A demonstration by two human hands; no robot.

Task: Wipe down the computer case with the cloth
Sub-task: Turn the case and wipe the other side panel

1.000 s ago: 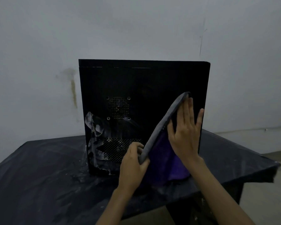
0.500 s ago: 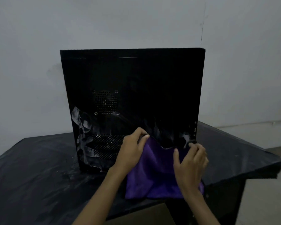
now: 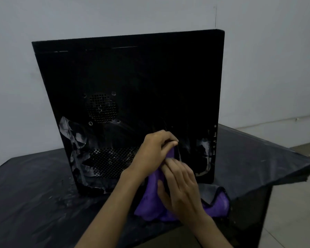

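Compared with the frame half a second earlier, the two hands have come together: the right hand (image 3: 179, 187), previously apart at the cloth's right corner, now lies just below and touching the left hand (image 3: 156, 151), and the purple cloth (image 3: 150, 203), previously spread flat between them, is now bunched. A grey-backed fold of it lies turned over on the black table cover (image 3: 34, 203) at the lower right. The left hand's fingers are curled around the upper end of the cloth, gripping it against the lower part of the case panel. The right hand's fingers are bent over the cloth just beneath, holding the bunched fabric. The computer case (image 3: 132, 77) stands upright on the table cover, in the middle of the view, its broad black side panel facing the camera; the panel is roughly as wide as it is tall, so no long axis can be told. Two perforated vent areas sit in the panel's lower left region. Peeling film (image 3: 73, 140) clings to the lower left edge. A pale wall (image 3: 150, 13) stands behind.
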